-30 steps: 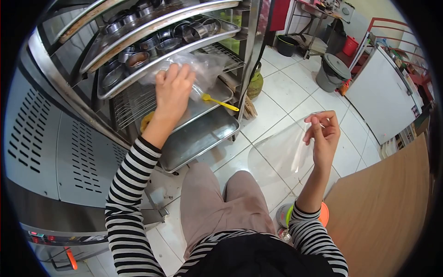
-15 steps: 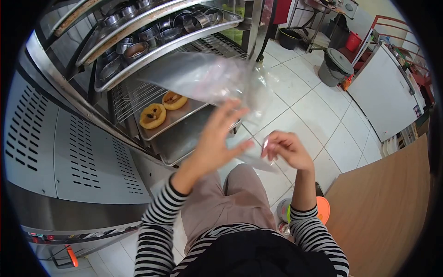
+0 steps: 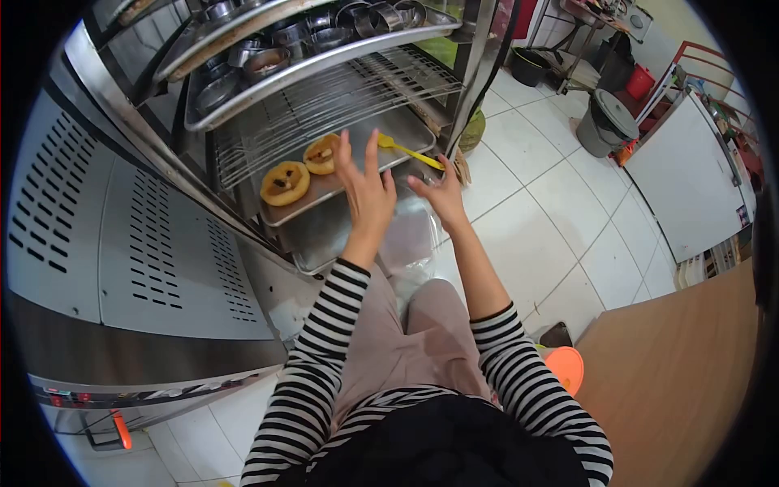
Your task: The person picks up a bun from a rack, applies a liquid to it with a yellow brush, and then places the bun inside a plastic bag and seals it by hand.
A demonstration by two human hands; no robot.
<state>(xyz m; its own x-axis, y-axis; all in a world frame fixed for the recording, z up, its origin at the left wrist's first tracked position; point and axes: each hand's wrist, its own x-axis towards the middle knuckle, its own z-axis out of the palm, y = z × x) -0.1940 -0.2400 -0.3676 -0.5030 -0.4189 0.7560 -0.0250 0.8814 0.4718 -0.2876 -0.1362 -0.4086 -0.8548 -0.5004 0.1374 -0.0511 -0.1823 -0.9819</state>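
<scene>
Two round golden pastries with dark bits, one (image 3: 285, 183) nearer and one (image 3: 322, 154) behind it, lie on a metal tray (image 3: 290, 212) in the rack. My left hand (image 3: 367, 191) is raised over the tray's front edge beside the farther pastry, fingers spread, holding nothing. To its right, my right hand (image 3: 441, 197) hovers empty with its fingers apart, near the handle end of a yellow brush (image 3: 418, 156) that reaches over the tray edge. A clear plastic bag (image 3: 410, 235) is low down, below and between my hands.
Higher rack trays hold several metal molds (image 3: 333, 37). On the left stands a grey vented metal cabinet (image 3: 146, 243). A wooden board (image 3: 673, 365) is at right. Farther off are a lidded grey bin (image 3: 604, 126), a white appliance (image 3: 690, 178) and a green melon-like object (image 3: 472, 130).
The clear bag has dropped from in front of the rack to below my hands, out of my grasp. Both hands have moved up toward the tray. The yellow brush has come into view.
</scene>
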